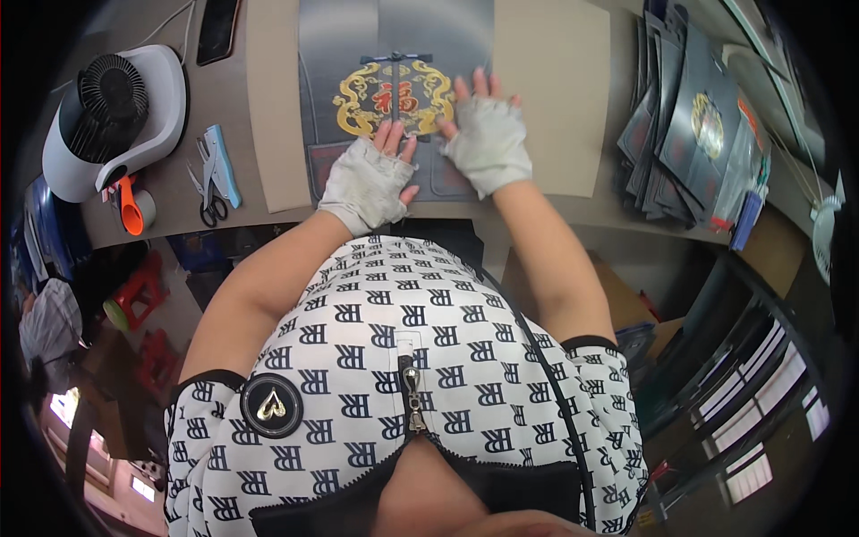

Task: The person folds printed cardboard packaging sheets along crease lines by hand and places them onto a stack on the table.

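Note:
A flat dark grey printed piece (344,36), perhaps a paper bag or cover, lies in front of me. It carries a gold and red emblem (395,97) and a dark bow-like knot at the top of that. My left hand (369,183), in a whitish fingerless glove, rests on its lower part with the fingers stretched out. Gloved the same way, my right hand (488,139) lies spread across its right edge, fingertips pointing away from me. Neither hand grips anything. Beneath the dark piece is a beige board (559,107).
On the left stand a white and black fan (107,116), a phone (218,29), scissors (211,201), a light-blue stapler-like tool (221,166) and an orange-handled item (131,210). A leaning stack of similar dark printed pieces (680,134) occupies the table's right side.

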